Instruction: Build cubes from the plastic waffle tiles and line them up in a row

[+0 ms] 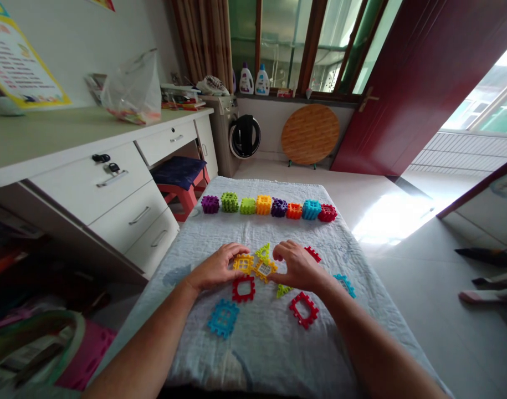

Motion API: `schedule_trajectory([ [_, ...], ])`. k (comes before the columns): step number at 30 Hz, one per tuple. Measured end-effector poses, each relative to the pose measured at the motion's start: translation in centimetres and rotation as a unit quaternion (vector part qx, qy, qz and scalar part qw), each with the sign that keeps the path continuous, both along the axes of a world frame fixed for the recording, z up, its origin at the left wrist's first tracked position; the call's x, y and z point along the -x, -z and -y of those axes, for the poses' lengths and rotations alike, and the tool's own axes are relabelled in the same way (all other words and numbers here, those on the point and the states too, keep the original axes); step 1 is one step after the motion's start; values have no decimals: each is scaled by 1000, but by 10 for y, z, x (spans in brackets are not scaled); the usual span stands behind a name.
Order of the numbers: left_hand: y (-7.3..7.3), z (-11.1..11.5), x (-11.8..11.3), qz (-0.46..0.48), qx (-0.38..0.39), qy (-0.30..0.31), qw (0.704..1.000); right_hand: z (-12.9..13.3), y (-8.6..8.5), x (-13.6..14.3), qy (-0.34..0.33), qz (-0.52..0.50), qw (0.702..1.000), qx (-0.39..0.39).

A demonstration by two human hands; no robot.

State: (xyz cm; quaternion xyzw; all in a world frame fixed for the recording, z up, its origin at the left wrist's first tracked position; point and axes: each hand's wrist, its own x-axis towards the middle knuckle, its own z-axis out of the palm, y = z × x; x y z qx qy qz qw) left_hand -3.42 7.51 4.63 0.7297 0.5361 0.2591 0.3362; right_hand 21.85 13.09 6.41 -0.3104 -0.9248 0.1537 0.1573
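My left hand [218,269] has its thumb and fingers around the edge of a yellow square interlocking tile [243,264] with a grid centre. Beside it, a second yellow tile [265,270] lies turned at an angle, its right corner between the thumb and curled fingers of my right hand [297,265]. A lime triangle tile [263,252] is just behind the yellow pair. In front of my left hand are a red square frame tile [244,288] and a blue tile [224,318]. Another lime triangle [283,290] is partly under my right hand.
Another red frame tile [303,310], a blue tile [344,285] and a partly hidden red piece [313,254] lie around my right arm. Several stacks of coloured tiles, such as a yellow stack [264,204], line the far part of the cloth-covered table [187,354]. A white desk [112,183] stands left.
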Motion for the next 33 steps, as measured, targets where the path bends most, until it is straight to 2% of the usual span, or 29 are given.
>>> schedule_trajectory([
  [4, 0, 0, 0, -7, -24, -12, 1000, 14, 8, 16, 17, 60, 998, -25],
  [8, 0, 0, 0, -10, -32, -17, 999, 10, 12, 13, 16, 12, 1000, -16],
  [11, 0, -1, 1, -7, -29, -14, 999, 3, 8, 5, 22, -40, 998, 36],
  [16, -2, -1, 2, -9, -24, -4, 1000, -10, 13, -7, 90, -79, 981, 154],
  [18, -3, 0, 3, -17, -15, 5, 1000, -15, 17, -11, 124, -70, 982, 122],
  [21, -4, 1, 3, -23, -9, 8, 1000, -19, 17, -16, 162, -54, 985, -4],
  [24, -1, 1, 3, -24, -22, 7, 999, -19, 14, -20, 131, -52, 989, -52],
  [29, 4, 1, 1, -35, -62, -23, 997, -17, 23, -16, 33, -29, 999, -9],
  [33, 1, 3, -3, -27, -90, -45, 995, -18, 28, -12, 31, -5, 999, 14],
])
